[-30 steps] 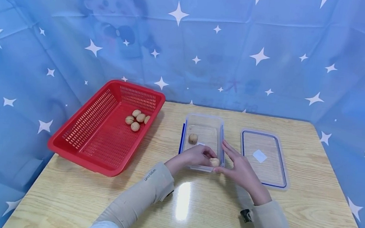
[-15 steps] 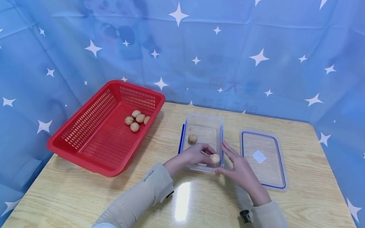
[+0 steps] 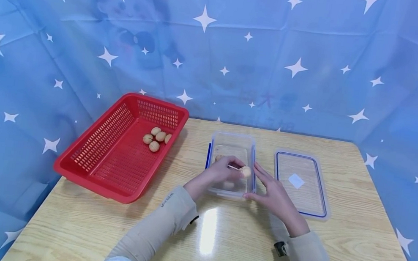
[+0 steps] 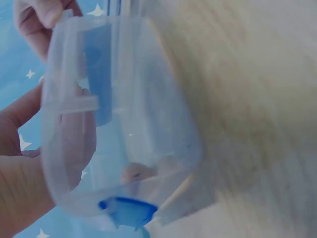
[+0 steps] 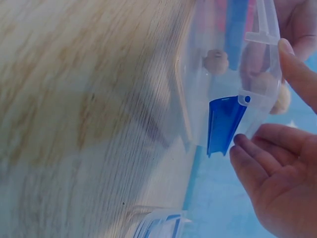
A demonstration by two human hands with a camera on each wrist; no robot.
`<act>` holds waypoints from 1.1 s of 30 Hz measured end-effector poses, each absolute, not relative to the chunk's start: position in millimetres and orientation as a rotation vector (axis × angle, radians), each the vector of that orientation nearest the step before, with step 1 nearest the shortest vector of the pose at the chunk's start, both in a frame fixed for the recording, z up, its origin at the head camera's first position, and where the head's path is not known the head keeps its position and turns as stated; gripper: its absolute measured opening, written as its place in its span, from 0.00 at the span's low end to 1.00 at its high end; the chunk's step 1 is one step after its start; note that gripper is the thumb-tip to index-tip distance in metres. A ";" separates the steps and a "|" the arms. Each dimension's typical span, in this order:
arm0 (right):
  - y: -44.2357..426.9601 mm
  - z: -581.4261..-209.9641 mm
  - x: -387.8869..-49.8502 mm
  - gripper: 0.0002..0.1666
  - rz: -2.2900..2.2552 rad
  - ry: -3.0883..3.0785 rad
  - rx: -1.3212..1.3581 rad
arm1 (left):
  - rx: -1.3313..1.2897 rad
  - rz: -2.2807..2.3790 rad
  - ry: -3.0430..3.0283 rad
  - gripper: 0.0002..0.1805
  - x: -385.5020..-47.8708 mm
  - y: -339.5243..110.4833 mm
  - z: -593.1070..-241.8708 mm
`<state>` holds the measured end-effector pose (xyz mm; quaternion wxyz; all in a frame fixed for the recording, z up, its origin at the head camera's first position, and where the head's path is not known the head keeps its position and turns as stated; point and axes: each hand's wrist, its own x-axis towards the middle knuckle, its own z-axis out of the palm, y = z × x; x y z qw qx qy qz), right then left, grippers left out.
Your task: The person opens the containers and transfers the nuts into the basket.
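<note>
In the head view, my left hand [image 3: 224, 170] pinches a walnut [image 3: 245, 171] over a clear plastic box [image 3: 232, 140] with blue side clips. A thin pale strip shows by those fingers; I cannot tell what it is. Another walnut [image 5: 216, 62] lies in the box, seen through its wall in the right wrist view and mostly covered by the left hand from above. My right hand [image 3: 274, 194] touches the box's right side, thumb near the front corner and fingers stretched farther back. The held walnut [image 5: 281, 99] also shows above the rim in the right wrist view.
A red slotted basket [image 3: 112, 175] stands at the left with several walnuts [image 3: 154, 146] toward its far right. The clear lid [image 3: 314, 188], with a blue seal and a white label, lies flat right of the box. A blue starry curtain [image 3: 217, 55] hangs behind the wooden table [image 3: 242, 253].
My left hand has raised the walnut from the box's near right corner and shifted it slightly away from me. It now covers much of the other walnut. The right hand keeps its place.
</note>
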<state>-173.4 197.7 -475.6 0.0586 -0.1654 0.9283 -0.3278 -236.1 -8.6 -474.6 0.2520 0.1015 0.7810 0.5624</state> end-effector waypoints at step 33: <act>197.5 -475.8 -174.1 0.57 -0.975 2.819 -0.522 | 0.400 1.699 2.280 0.21 -283.9 -60.1 -349.6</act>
